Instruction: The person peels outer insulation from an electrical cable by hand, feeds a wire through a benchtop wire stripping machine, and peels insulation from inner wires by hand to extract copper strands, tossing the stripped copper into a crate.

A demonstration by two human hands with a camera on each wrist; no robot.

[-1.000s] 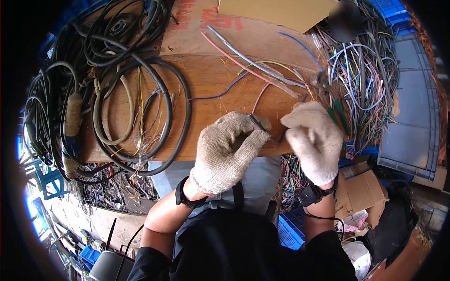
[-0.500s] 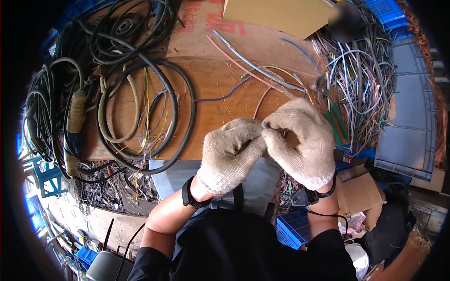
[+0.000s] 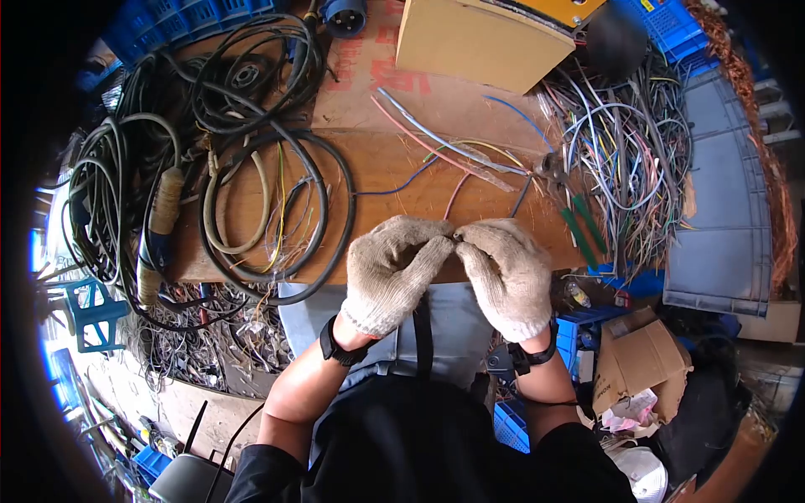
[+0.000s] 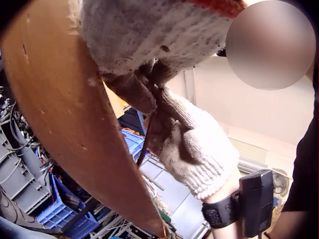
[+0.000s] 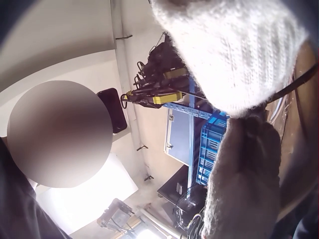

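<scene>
Both hands wear off-white knit gloves and meet fingertip to fingertip at the table's near edge in the head view. The left hand (image 3: 387, 272) pinches a dark cable piece (image 3: 455, 236) between thumb and fingers. Against it, the right hand (image 3: 509, 272) pinches the same small spot, mostly hidden by the gloves. In the left wrist view a thin dark length (image 4: 144, 147) hangs from the joined fingertips, beside the right hand (image 4: 199, 147). The right wrist view shows a dark cable (image 5: 299, 82) running out past the right hand (image 5: 234, 55).
Red, light-blue and yellow wires (image 3: 432, 134) lie beyond the hands. Green-handled pliers (image 3: 583, 226) rest at right, near a heap of loose wires (image 3: 629, 151). Coiled black cables (image 3: 348, 197) cover the left side; a cardboard box (image 3: 482, 46) stands at the back.
The right hand has come left to meet the left hand's fingertips, and both are now slightly lower. The head view has shifted, showing more of the table's far side.
</scene>
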